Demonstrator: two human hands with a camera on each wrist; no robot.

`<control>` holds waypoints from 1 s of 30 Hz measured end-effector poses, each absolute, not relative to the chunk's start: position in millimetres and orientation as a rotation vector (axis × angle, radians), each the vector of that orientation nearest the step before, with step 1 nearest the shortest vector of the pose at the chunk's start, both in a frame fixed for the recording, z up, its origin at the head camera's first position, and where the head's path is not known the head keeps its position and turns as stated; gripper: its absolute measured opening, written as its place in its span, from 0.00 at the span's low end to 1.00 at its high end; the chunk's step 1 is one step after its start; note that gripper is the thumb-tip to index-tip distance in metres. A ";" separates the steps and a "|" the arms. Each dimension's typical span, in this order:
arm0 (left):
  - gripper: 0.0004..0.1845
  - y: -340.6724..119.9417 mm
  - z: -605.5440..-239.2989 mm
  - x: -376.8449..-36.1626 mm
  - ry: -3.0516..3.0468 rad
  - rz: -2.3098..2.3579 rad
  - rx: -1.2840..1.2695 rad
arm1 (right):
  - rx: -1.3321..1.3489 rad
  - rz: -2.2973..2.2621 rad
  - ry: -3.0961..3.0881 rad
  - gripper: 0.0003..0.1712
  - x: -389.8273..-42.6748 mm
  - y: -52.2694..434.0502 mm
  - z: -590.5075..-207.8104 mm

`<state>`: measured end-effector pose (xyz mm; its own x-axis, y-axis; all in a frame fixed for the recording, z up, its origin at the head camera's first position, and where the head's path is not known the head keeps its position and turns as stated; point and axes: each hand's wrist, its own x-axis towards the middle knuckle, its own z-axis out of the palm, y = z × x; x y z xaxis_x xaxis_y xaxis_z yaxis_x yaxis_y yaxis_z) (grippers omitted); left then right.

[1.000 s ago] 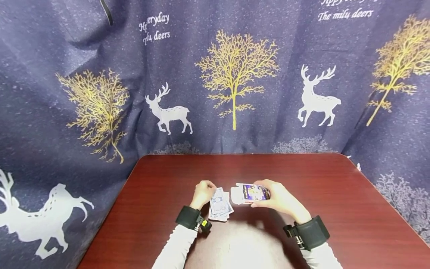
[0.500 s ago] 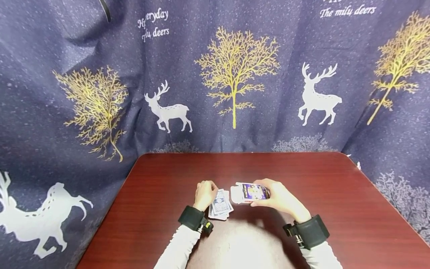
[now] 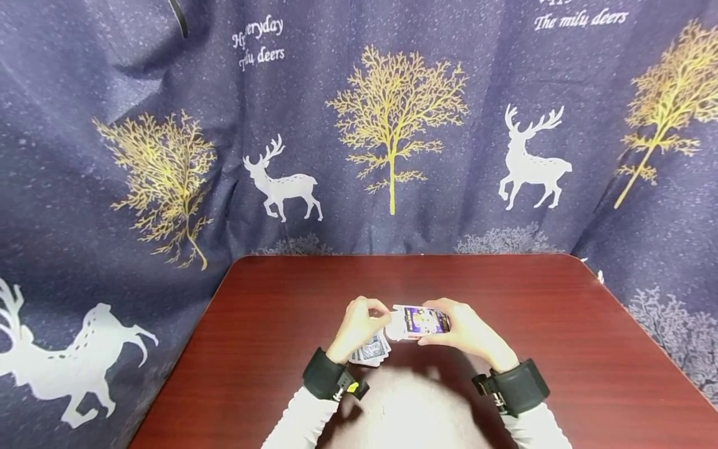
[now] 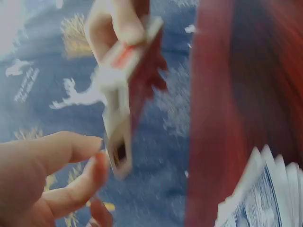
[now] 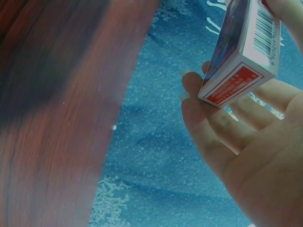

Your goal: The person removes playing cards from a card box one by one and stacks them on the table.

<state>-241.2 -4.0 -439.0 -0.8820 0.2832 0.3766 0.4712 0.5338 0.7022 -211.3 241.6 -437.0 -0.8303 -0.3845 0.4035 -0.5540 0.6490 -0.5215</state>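
My right hand (image 3: 464, 329) grips a playing-card box (image 3: 425, 321), thumb on the near edge and fingers on the far one. In the right wrist view, the box's closed end shows a red label (image 5: 234, 84) and a barcode. A white flap (image 3: 396, 325) sticks out of its open end toward the left. At that flap is my left hand (image 3: 354, 329), thumb and forefinger tips close together right at its edge. Blur in the left wrist view hides whether these fingers pinch anything. Partly under this hand, a loose pile of playing cards (image 3: 371, 354) lies with blue-and-white backs up.
The reddish-brown wooden table (image 3: 505, 280) reaches back to a dark blue curtain (image 3: 449, 237) printed with deer and trees. Black camera straps (image 3: 322, 374) circle both wrists. Bright light glares off the table's near middle.
My left hand has left the card it was laying on the pile and moved right to the box's flap. The right hand and the box stay in place.
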 end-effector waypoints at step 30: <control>0.12 -14.8 -433.5 -243.9 -2.718 -1.975 -0.602 | 0.804 0.904 -2.541 0.36 -204.7 243.1 -428.4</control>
<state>-243.9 -14.8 -433.5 -0.9025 0.4306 -0.0130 0.1206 0.2817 0.9519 -204.7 243.1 -428.4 -0.7881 -0.3989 0.4689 -0.6053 0.6404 -0.4726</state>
